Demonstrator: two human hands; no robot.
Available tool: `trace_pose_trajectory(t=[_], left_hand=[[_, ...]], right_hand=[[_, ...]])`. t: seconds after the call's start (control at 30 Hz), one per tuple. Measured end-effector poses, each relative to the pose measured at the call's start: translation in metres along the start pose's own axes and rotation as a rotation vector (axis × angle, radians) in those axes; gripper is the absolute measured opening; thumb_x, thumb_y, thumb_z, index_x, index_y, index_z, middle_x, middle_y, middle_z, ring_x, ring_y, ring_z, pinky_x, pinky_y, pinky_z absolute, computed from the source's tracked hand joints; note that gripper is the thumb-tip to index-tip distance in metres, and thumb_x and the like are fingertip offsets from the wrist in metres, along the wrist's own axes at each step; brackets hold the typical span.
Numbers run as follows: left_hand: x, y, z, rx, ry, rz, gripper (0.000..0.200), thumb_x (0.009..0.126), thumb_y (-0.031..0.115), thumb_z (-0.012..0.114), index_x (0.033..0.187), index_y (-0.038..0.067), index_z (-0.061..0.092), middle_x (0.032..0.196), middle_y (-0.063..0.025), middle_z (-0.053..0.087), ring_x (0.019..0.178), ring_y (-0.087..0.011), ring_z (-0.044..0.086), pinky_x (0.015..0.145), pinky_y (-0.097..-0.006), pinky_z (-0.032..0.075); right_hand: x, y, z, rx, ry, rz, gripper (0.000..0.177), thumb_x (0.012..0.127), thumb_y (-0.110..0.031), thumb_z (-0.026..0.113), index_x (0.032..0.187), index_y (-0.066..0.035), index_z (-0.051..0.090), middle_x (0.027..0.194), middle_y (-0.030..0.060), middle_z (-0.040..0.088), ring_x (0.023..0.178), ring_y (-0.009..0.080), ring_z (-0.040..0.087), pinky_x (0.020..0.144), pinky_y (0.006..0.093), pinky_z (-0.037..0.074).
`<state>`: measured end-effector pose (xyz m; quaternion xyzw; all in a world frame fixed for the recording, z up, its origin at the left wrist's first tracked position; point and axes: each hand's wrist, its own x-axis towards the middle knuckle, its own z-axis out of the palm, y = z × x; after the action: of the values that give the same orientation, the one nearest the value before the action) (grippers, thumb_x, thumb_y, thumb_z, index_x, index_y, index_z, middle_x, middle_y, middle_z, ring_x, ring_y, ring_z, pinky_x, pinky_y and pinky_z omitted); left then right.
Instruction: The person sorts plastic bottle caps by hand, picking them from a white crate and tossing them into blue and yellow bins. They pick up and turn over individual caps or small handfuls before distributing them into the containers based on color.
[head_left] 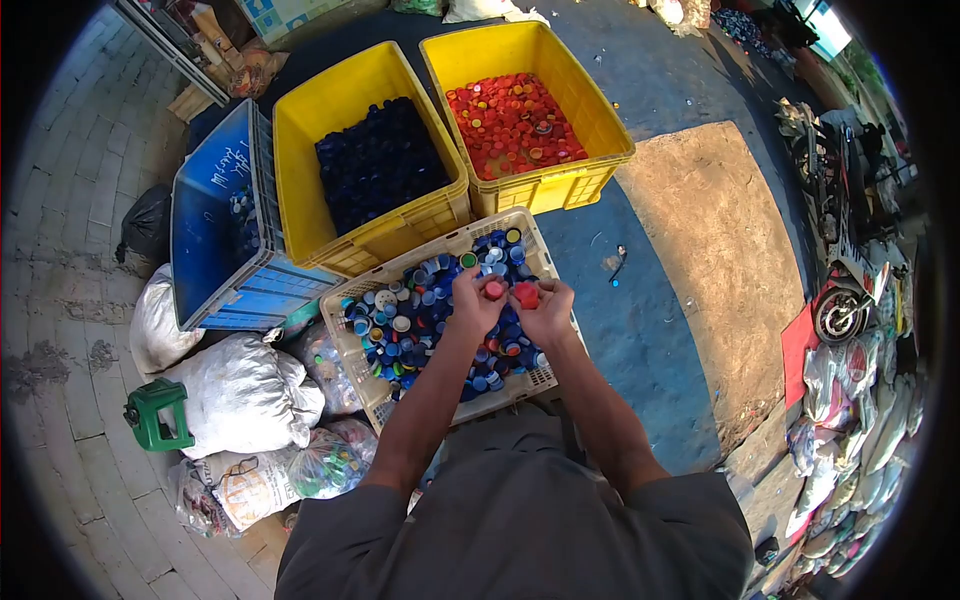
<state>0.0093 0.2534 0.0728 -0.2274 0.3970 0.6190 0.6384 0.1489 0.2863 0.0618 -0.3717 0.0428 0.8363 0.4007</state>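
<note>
Both hands are over a pale crate (352, 384) full of loose bottle caps (405, 325), mostly blue, with some white, green and red ones. A red bottle cap (493, 290) is pinched in the fingers of my left hand (474, 302). Close beside it, my right hand (546, 314) grips another red cap (526, 294), possibly more than one. The hands are near each other above the far right part of the crate. Caps directly beneath them are partly hidden.
Beyond the crate stand a yellow bin (292, 190) of dark blue caps and another yellow bin (600, 150) of red caps. A blue bin (200, 230) tilts at left. Stuffed sacks (245, 395) and a green plastic container (158, 416) lie nearer. A motorcycle (842, 300) is far right.
</note>
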Motion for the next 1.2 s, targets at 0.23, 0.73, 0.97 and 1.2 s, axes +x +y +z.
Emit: trace_pose_trajectory(t=[0.23,0.73,0.97,1.2], left_hand=[[-0.064,0.091,0.182,0.021,-0.434,0.305,0.104,0.086,0.048,0.052,0.143,-0.009,-0.013,0.152,-0.0281,-0.005,0.143,-0.0380,0.003,0.117,-0.0441,0.008],[-0.031,0.029,-0.151,-0.147,0.259,0.182,0.036,0.093,0.039,0.057,0.080,0.006,0.063,0.084,-0.0065,0.062,0.082,-0.0216,0.057,0.080,-0.0371,0.050],[-0.056,0.001,-0.208,-0.131,0.281,0.203,0.030,0.095,0.034,0.052,0.093,0.006,0.064,0.087,-0.0045,0.061,0.084,-0.0193,0.058,0.080,-0.0371,0.050],[-0.073,-0.013,-0.234,-0.136,0.250,0.264,0.021,0.092,0.026,0.057,0.098,0.006,0.063,0.091,-0.0055,0.060,0.087,-0.0217,0.057,0.081,-0.0384,0.050]], right_hand=[[-0.008,-0.088,0.194,0.050,-0.220,-0.284,0.053,0.079,-0.014,0.047,0.124,0.012,0.031,0.144,0.0294,0.016,0.141,0.0408,0.006,0.115,0.0530,0.011],[-0.027,0.008,-0.049,-0.718,0.101,-0.188,0.040,0.093,-0.001,0.039,0.132,0.000,0.030,0.133,0.0226,0.039,0.092,0.0314,0.063,0.080,0.0392,0.056],[0.006,0.036,-0.098,-1.390,0.010,-0.331,0.034,0.087,0.007,0.043,0.119,-0.004,0.049,0.127,0.0143,0.051,0.106,0.0264,0.058,0.087,0.0350,0.049],[-0.018,0.061,-0.059,-1.809,-0.208,-0.402,0.027,0.078,-0.007,0.059,0.104,-0.002,0.061,0.097,0.0162,0.066,0.086,0.0283,0.066,0.077,0.0371,0.051]])
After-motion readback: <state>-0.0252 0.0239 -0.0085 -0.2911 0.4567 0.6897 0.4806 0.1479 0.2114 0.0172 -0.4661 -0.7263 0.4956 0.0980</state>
